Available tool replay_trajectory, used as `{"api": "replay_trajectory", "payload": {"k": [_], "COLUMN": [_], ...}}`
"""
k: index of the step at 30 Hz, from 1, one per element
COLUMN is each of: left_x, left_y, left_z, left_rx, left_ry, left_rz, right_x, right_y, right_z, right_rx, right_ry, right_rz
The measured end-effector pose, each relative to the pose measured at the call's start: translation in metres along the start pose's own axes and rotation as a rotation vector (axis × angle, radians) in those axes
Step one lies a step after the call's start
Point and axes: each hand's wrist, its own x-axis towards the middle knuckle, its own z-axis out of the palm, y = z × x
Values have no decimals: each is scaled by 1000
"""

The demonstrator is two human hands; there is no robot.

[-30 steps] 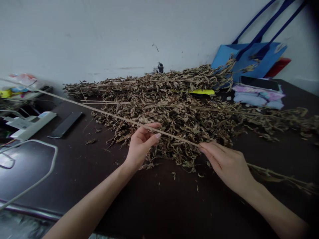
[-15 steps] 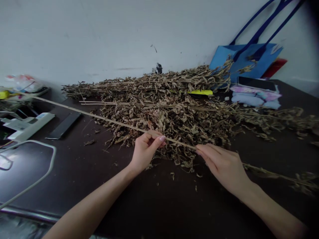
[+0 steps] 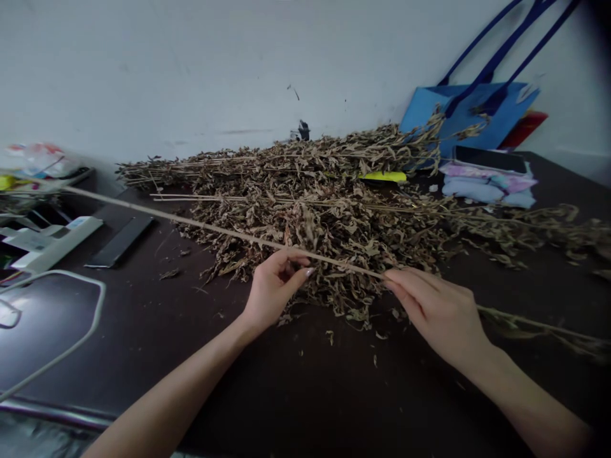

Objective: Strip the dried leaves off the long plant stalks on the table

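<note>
A long, thin dried plant stalk (image 3: 214,228) crosses in front of me, bare on the left and leafy at its right end. My right hand (image 3: 436,312) is closed round it, fingertips pinching it. My left hand (image 3: 274,286) is at the stalk's middle, thumb parted from the fingers. The stalk passes over its fingertips, which appear to touch it without gripping. Beneath and behind the hands lies a heap of crumpled dry leaves (image 3: 344,235). A leafy stalk (image 3: 506,222) rests across the heap, and a bundle of dried stalks (image 3: 267,162) lies behind.
On the dark table (image 3: 305,394), a black flat bar (image 3: 119,243), a white power strip (image 3: 62,245) and a white cable (image 3: 98,312) lie left. A blue bag (image 3: 477,127) stands at the back right, near a phone (image 3: 489,159) on folded cloth (image 3: 487,187). Behind is a wall (image 3: 191,70).
My right hand has moved slightly right and drawn the stalk rightward, its bare left end shifting inward. My left thumb has come away from the stalk it was pinching.
</note>
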Motion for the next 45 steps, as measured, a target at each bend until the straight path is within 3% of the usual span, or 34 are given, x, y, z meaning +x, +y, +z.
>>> {"api": "replay_trajectory", "payload": {"k": [6, 13, 20, 27, 35, 38, 45], "left_x": [1, -7, -12, -13, -6, -6, -10], "left_y": [5, 16, 28, 24, 20, 19, 22], "left_z": [-1, 3, 11, 17, 10, 11, 17], "left_rx": [40, -197, -274, -204, -21, -52, -347], "left_ry": [79, -84, -142, -125, -125, -105, -192], "left_rz": [123, -114, -182, -137, 76, 34, -108], "right_x": [-2, -1, -2, -2, -2, -3, -3], "right_y": [-2, -8, -18, -22, -20, -20, -21], "right_z": [3, 1, 5, 7, 7, 8, 7], "right_rx": [13, 59, 129, 143, 126, 113, 116], "right_ry": [-35, -60, -75, -57, -57, -55, -61], "right_rz": [6, 67, 16, -20, -27, -45, -77]}}
